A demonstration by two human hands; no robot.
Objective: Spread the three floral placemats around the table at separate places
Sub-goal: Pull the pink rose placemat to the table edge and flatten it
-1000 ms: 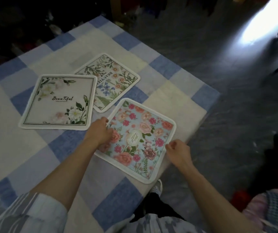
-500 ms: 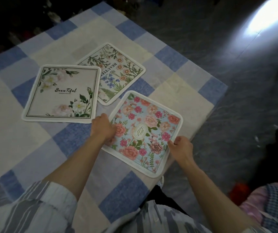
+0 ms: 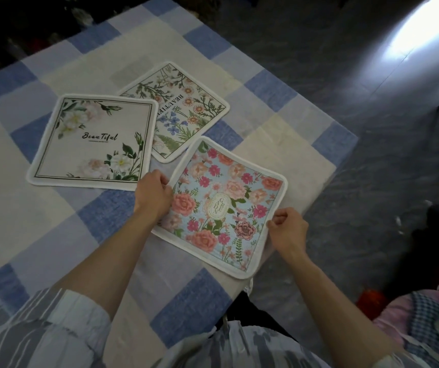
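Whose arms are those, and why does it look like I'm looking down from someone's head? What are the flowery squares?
A person wears a camera on their head, so you see their own arms from above. The table has a blue checked cloth. On it lie three flowery placemats. The left hand and right hand grip opposite edges of the pink-flowered mat. The "Beautiful" mat lies beside it, overlapping the edge of the wildflower mat behind.

The blue and cream checked cloth (image 3: 53, 235) over the tabletop looks soft, woven and a bit rough. The three square flower-print placemats (image 3: 229, 208) (image 3: 93, 139) (image 3: 184, 112) look like matt cloth with thick white stitched edges. The dark grey floor (image 3: 346, 75) looks smooth and shiny.
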